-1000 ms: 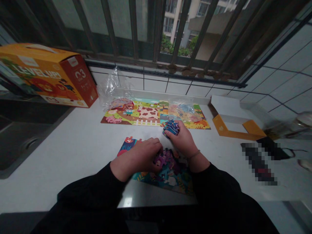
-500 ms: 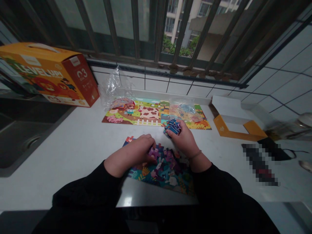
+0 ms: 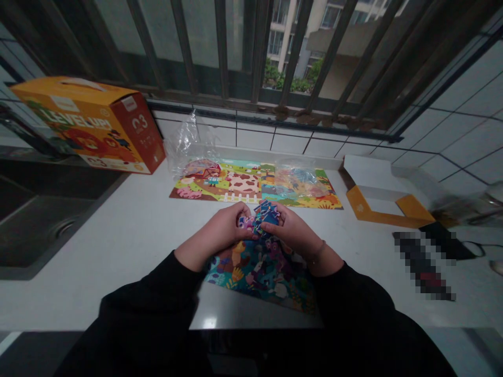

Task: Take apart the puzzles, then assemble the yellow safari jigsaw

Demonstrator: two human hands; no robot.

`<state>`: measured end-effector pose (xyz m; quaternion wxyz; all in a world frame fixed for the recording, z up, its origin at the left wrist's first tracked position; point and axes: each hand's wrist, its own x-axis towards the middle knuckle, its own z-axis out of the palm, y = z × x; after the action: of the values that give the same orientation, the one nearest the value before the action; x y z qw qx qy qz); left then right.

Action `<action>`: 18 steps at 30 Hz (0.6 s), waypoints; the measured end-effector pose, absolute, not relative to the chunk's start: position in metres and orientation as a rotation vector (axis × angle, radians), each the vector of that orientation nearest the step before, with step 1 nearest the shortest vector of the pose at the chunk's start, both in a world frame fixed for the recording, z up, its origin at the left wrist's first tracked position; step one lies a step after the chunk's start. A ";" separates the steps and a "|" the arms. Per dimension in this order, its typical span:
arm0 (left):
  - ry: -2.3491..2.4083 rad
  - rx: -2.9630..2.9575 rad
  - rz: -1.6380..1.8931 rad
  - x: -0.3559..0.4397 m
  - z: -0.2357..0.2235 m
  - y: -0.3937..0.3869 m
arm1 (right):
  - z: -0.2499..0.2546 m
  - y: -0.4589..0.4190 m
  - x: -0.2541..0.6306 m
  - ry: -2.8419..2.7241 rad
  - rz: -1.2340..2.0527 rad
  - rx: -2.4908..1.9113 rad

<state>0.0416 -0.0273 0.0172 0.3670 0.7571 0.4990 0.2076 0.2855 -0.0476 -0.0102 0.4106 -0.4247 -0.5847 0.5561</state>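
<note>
A stack of blue-edged jigsaw puzzle pieces [image 3: 268,215] is gripped in my right hand [image 3: 293,229], thumb across the top. Against it, my left hand [image 3: 226,226] pinches a purple and pink puzzle piece [image 3: 246,222] between thumb and fingers. Both hands are close together above the far edge of a partly joined puzzle [image 3: 257,272], which shows rabbits and plants on a dark blue-green ground. My hands and forearms hide parts of its upper edge and sides.
Behind lie two bright farm and animal picture boards [image 3: 239,183], with clear plastic wrapping [image 3: 190,144] over parts of them. An orange carton [image 3: 98,125] stands at left beside the sink [image 3: 58,225]. At right lie an opened orange-white box [image 3: 373,207] and a blurred dark object [image 3: 422,267].
My left hand has lifted from the puzzle with the purple piece and come up beside the stack. My right hand has shifted slightly left and nearer to me.
</note>
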 end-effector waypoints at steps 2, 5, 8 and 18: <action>1.170 1.887 0.607 0.044 0.016 -0.028 | -0.011 -0.047 0.286 -1.503 1.357 -1.122; 0.974 1.739 0.670 0.048 0.013 -0.032 | -0.009 -0.046 0.288 -1.505 1.322 -1.169; 0.794 1.562 0.743 0.053 0.009 -0.034 | -0.007 -0.046 0.287 -1.445 1.343 -1.136; 1.013 2.332 0.543 0.066 0.011 -0.050 | -0.013 -0.036 0.297 -1.128 0.931 -1.312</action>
<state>0.0657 -0.0500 0.0105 0.2676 0.8642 0.3755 0.2013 0.2966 -0.0356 -0.0127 0.5549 -0.5554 -0.4777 0.3943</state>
